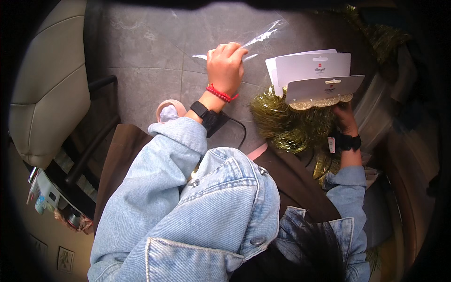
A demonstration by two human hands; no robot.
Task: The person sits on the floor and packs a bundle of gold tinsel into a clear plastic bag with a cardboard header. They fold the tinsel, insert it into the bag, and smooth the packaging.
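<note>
My left hand is raised over the floor, its fingers curled around a crumpled piece of clear plastic film. The film sticks out on both sides of the fist. Over at the right, my right hand holds a bunch of gold-green tinsel garlands attached to white header cards. Scalloped glittery gold edging runs under the front card, and the cards bear writing and hang slots. Most of my right fingers are hidden behind the front card and the tinsel.
Grey tiles cover the floor. A padded beige chair with a dark metal frame stands at the left. More tinsel lies at the far right, near clear plastic. A pink shoe shows beside my left sleeve.
</note>
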